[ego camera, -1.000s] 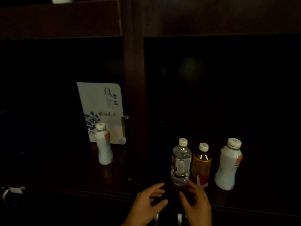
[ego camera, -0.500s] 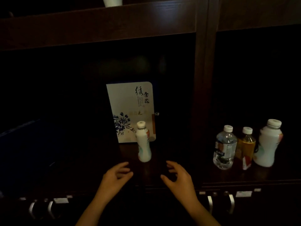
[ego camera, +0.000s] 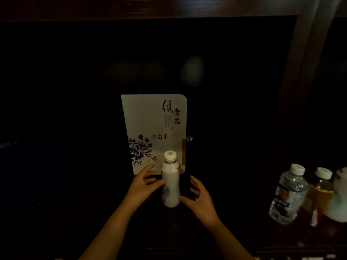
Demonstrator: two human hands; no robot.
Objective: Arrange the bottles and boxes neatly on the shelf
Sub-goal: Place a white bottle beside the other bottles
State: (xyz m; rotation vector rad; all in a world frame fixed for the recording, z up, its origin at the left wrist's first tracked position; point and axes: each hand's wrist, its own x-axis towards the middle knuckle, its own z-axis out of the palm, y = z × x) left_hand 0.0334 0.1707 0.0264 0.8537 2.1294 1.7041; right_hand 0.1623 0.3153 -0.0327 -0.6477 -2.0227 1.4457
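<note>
White bottle (ego camera: 170,186) upright between open hands; box (ego camera: 154,128) behind shows calligraphy.

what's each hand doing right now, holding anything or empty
Left hand: open, fingers spread, thumb side against the white bottle, not yet gripping.
Right hand: open, fingers curled, thumb at the bottle's base, holding nothing.

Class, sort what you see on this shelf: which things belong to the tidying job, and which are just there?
Job:
white bottle between both hands
floral box
clear water bottle
amber tea bottle
white bottle at right edge

Just there:
wooden divider post
</note>
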